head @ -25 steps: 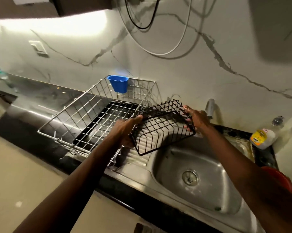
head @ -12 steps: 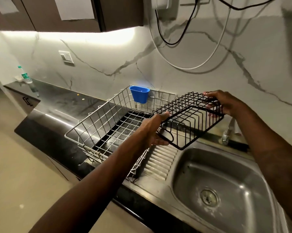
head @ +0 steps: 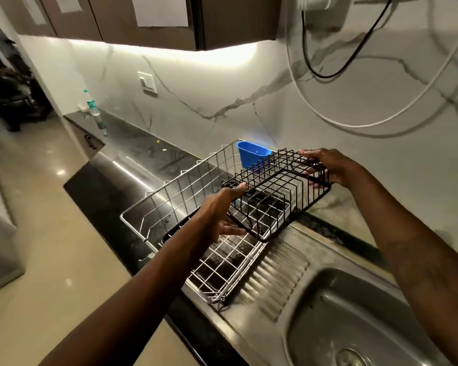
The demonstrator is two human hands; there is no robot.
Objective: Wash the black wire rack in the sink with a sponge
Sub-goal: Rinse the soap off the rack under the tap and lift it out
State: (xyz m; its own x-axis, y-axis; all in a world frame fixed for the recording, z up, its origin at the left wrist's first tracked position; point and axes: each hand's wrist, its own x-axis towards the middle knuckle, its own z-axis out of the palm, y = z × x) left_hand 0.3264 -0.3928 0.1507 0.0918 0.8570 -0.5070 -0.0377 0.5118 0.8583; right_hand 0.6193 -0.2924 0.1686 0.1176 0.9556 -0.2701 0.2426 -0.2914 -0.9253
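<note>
The black wire rack (head: 278, 191) is a shallow rectangular basket of thin black wires, with a grid panel on top and upright dividers along its side. It is held in the air, tilted, its far end higher than its near corner. The sink (head: 354, 320) is a stainless steel basin with a round drain and a ribbed draining board at its left.

Single head-worn view, forward-down, close over the counter (head: 132, 159)

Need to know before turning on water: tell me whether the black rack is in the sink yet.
Out. Both hands hold the black wire rack in the air above the silver dish basket, left of the sink.
</note>
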